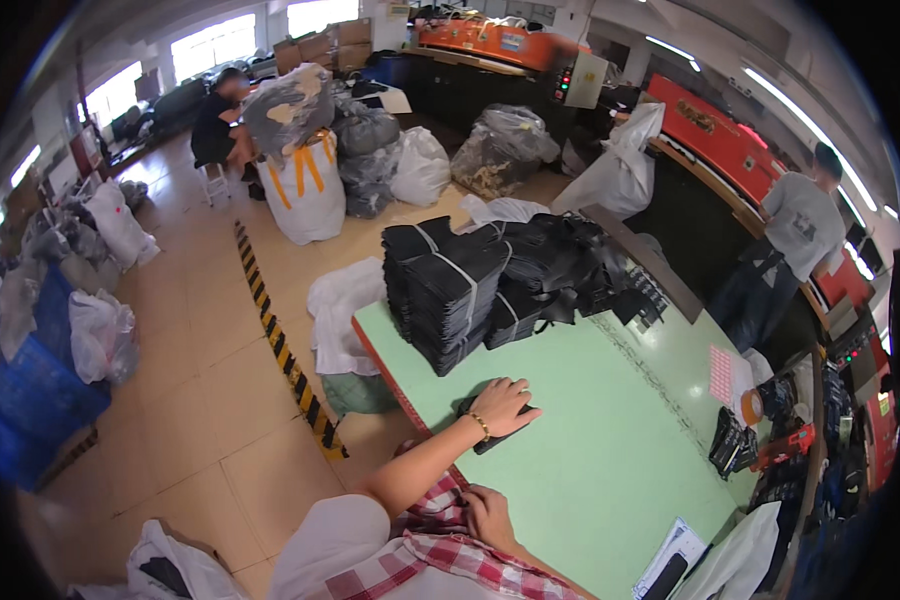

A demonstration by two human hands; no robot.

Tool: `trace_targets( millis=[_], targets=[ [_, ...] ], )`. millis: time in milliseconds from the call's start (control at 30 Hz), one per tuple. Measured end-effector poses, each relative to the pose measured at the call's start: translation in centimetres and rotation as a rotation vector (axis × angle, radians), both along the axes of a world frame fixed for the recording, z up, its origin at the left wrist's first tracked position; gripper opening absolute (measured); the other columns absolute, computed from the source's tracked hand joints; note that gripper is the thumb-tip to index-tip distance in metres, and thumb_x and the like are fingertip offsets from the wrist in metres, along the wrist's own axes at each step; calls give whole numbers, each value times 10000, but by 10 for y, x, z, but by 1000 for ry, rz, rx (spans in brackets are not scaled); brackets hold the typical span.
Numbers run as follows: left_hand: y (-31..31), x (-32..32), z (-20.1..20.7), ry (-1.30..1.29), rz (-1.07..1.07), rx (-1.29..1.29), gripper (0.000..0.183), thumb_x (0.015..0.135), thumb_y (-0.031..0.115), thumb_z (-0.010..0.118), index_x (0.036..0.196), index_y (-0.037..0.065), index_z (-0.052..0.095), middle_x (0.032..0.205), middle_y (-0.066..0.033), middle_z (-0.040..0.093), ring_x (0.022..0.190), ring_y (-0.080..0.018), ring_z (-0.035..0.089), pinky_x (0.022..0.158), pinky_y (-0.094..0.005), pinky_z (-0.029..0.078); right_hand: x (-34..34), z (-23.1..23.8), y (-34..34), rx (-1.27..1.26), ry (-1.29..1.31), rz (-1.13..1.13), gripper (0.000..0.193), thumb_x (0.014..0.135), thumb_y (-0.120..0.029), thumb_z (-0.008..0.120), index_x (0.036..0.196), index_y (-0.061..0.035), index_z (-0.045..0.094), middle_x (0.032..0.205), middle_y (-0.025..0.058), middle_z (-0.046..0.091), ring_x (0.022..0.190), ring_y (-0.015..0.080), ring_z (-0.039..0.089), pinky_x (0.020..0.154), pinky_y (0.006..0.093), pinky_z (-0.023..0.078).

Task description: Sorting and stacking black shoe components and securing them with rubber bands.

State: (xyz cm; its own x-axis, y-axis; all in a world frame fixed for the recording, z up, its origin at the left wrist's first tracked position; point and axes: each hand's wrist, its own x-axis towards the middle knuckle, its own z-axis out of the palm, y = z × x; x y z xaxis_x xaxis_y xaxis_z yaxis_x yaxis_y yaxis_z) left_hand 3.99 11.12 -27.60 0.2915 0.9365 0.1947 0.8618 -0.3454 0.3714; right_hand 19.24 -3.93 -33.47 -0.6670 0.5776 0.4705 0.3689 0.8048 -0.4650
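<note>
My left hand (504,405) reaches over the green tabletop (590,440), a beaded bracelet on its wrist. Its fingers curl over a small stack of flat black pieces (492,440), partly hidden under the palm. Closer to my body, my right hand (489,515) rests at the table's near edge against red-and-white checked cloth (440,510). Those fingers are bent inward, and whatever may be in them is hidden. Beyond my left hand stands a tall pile of black cut pieces (440,290), bundled with pale bands. Looser black pieces (560,260) lie to its right.
An orange tape roll (751,405), a red tool (785,447) and papers (675,555) lie toward the right. White sacks (305,205) and filled plastic bags (505,150) stand beyond the table. One person (795,225) stands by red machines; another (220,125) sits far left.
</note>
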Motion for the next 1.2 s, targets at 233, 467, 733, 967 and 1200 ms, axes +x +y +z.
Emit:
trace_targets(
  millis=[233, 467, 733, 967, 1200],
  targets=[
    [4, 5, -12, -78, -18, 90, 420, 904, 429, 498, 933, 31, 631, 1216, -132, 534, 1021, -326, 526, 888, -435, 418, 10, -16, 1, 6, -78, -70, 330, 802, -109, 594, 1127, -75, 553, 1136, 99, 541, 1023, 268, 534, 873, 396, 421],
    [4, 8, -10, -34, -40, 107, 361, 918, 361, 495, 923, 21, 618, 1169, -116, 557, 985, -337, 544, 854, -435, 437, 13, -24, 0, 2, -146, 4, 318, 853, -168, 482, 1149, -65, 534, 1057, 84, 547, 1037, 227, 536, 949, 372, 408],
    [5, -1, -10, -24, -42, 132, 280, 926, 277, 473, 923, 38, 618, 1154, -99, 563, 976, -316, 556, 836, -443, 444, 5, -25, -1, 114, -198, -30, 297, 833, -171, 543, 1119, -90, 538, 932, 60, 549, 1007, 251, 533, 943, 376, 404],
    [6, -1, -13, -57, -29, 132, 260, 916, 266, 482, 925, 40, 612, 1151, -100, 566, 982, -320, 552, 845, -440, 440, 5, -22, -4, 139, -112, -43, 344, 791, -159, 564, 1119, -60, 542, 1066, 99, 561, 1073, 285, 524, 971, 417, 388],
    [3, 2, -6, -66, -10, 82, 259, 918, 263, 474, 944, 48, 614, 1165, -93, 558, 992, -318, 546, 856, -438, 435, 7, -15, -6, 157, -53, -19, 169, 742, -145, 572, 855, -25, 607, 1201, 122, 521, 1128, 278, 484, 991, 429, 377]
  ],
)
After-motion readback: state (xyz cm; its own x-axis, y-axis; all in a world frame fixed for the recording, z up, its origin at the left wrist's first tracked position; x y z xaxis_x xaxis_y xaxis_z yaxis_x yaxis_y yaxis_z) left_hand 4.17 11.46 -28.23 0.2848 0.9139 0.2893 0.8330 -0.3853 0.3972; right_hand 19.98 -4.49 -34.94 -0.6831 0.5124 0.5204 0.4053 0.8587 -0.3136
